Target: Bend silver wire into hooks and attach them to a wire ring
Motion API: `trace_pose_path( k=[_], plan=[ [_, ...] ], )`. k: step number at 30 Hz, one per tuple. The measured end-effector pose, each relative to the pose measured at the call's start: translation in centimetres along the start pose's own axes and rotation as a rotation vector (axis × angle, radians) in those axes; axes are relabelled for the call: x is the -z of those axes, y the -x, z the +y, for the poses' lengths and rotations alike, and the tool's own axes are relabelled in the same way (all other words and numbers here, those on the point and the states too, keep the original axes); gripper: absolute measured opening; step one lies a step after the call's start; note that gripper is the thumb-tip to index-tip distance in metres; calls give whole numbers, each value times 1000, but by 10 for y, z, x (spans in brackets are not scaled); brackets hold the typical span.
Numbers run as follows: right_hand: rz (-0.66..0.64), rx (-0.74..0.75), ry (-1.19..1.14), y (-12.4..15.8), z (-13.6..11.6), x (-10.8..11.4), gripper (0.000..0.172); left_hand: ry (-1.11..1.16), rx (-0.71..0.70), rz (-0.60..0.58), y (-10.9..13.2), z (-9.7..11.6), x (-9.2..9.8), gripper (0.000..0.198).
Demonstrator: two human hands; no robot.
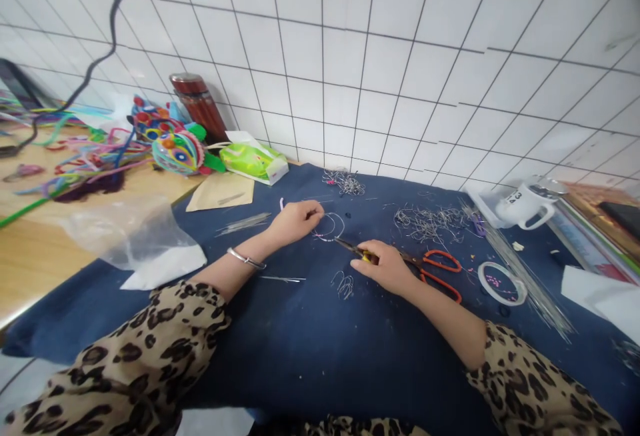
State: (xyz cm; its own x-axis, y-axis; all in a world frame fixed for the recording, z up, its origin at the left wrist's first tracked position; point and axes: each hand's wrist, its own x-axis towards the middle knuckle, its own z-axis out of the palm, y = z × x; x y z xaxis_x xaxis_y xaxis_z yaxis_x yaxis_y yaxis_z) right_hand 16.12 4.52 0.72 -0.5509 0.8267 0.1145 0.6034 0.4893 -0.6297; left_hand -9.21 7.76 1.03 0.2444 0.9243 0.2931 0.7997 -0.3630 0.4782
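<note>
Head view. Centre: thin silvery wire loop (328, 241), small beads along its lower edge, pinched in the left hand's (296, 220) fingertips; right hand (384, 267), curled round dark-nosed, yellow-handled pliers (349, 246), tips at the loop's lower right. Right of centre: orange-handled metal scissors (425, 262). Upper left: reddish-brown cylindrical flask (200, 106).
</note>
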Motion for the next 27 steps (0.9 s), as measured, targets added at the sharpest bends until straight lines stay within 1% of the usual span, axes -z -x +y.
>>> trace_pose_path(
  k=[4,6,8,11,16,21,27],
  plan=[
    [-264,79,211,0,-5,28,30,5,-79,-120,2,6,0,17],
    [-355,86,313,0,-5,40,30,2,-108,-165,3,8,0,16],
    [-406,53,401,1,-4,47,32,-1,-127,-200,5,9,-1,16],
    [-446,4,485,1,-3,51,33,-6,-140,-239,6,10,-3,15],
    [-502,15,488,2,-4,49,31,-23,-125,-301,6,9,-6,17],
    [-499,43,499,3,-5,46,31,-25,-115,-366,6,8,-8,17],
    [-460,97,521,3,-7,40,30,18,-74,-412,5,8,-8,16]
  ],
)
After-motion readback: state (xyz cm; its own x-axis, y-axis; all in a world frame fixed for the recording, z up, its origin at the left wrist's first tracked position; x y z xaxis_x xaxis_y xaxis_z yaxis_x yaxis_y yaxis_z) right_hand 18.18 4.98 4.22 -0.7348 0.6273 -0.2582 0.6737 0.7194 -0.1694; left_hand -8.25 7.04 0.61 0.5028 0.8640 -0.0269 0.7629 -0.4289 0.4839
